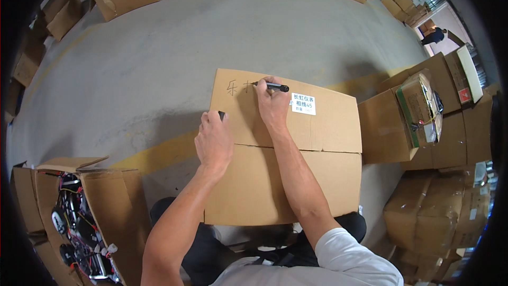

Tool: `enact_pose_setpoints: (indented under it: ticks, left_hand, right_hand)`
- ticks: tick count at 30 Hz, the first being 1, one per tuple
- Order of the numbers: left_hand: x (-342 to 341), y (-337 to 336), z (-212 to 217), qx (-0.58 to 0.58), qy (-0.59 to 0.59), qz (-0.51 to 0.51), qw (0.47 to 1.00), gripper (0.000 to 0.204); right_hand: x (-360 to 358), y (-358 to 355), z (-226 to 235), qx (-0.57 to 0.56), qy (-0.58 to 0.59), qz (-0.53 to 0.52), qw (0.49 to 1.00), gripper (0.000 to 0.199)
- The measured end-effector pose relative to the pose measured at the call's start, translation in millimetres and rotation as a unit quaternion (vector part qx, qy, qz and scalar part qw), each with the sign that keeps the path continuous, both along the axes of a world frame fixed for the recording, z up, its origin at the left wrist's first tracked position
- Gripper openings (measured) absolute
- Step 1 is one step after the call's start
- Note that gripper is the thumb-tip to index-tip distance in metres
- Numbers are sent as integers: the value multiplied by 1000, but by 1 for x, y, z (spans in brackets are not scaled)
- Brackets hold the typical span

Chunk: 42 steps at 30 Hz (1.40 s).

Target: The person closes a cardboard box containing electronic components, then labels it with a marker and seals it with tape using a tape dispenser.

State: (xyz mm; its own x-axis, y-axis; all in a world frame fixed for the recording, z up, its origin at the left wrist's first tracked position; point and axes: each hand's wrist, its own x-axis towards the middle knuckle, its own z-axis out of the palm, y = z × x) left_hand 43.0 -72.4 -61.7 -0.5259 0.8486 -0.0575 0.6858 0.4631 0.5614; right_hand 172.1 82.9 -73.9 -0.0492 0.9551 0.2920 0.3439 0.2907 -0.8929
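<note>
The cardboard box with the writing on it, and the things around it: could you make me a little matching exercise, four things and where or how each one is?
Things:
1. Marker
2. Label
3. Left hand
4. Open carton

Places and states:
A. Closed around a small dark piece
B. At the lower left of the picture, with wired parts inside
C. Held in the right hand
D. White, on top of the box

Right pairs: 1-C, 2-D, 3-A, 4-B
</note>
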Motion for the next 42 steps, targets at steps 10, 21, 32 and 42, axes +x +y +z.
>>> enact_pose_setpoints:
  ticks: [10, 21, 32, 42]
  left_hand:
    - [1, 1, 0, 8, 3, -1, 1000, 38]
    - [-2, 2, -2, 1, 17, -2, 1000, 39]
    - [-4, 0, -18, 52, 42, 2, 998, 39]
    - [4, -1, 4, 35, 17, -7, 999, 38]
  right_hand:
    - [2, 3, -5, -24, 8, -27, 999, 19]
    - [2, -4, -1, -48, 31, -26, 998, 17]
    - [2, 3, -19, -7, 26, -14, 1000, 23]
    - [9, -28, -7, -51, 109, 20, 993, 24]
